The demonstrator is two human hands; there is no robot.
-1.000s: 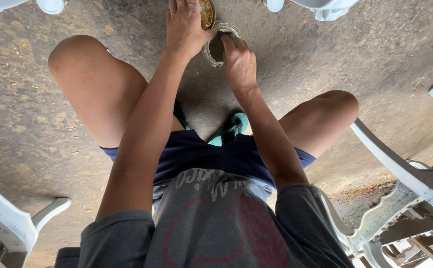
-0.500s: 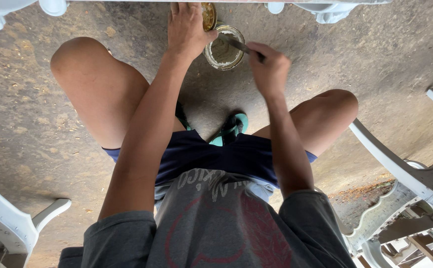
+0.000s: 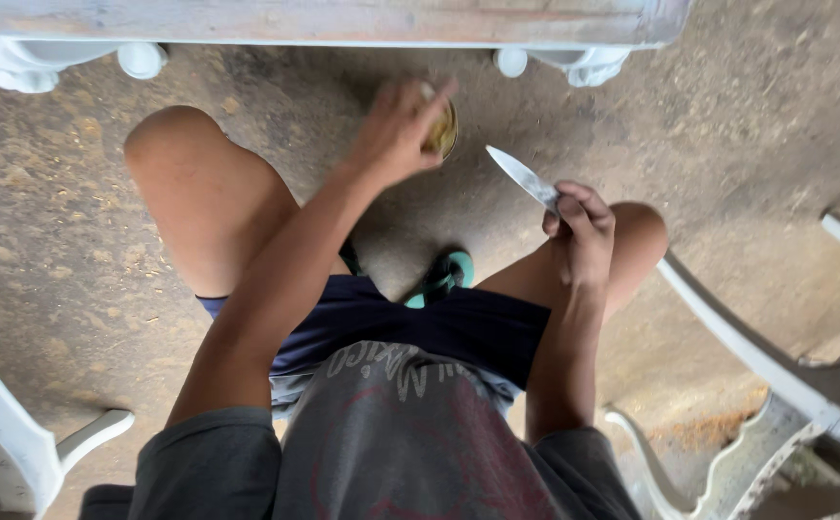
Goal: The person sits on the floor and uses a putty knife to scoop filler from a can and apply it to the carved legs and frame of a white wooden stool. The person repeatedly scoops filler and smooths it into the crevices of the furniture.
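Observation:
I sit with both knees spread and look down at a dirt floor. My left hand [image 3: 396, 125] is closed around a small round yellowish object [image 3: 443, 130], held out in front between my knees. My right hand [image 3: 579, 231] grips a knife [image 3: 524, 178] by its handle above my right knee. The bare blade points up and to the left, toward the object but apart from it. Most of the round object is hidden by my fingers.
A worn wooden edge [image 3: 324, 21] on white legs [image 3: 141, 58] runs across the top. White plastic chair parts stand at the lower left [image 3: 15, 453] and at the right [image 3: 757, 356]. A teal sandal [image 3: 444, 274] shows between my legs.
My right hand has pulled back from the round object toward my right knee, and the knife blade now shows in full. The left hand has closed over the object and lifted it slightly.

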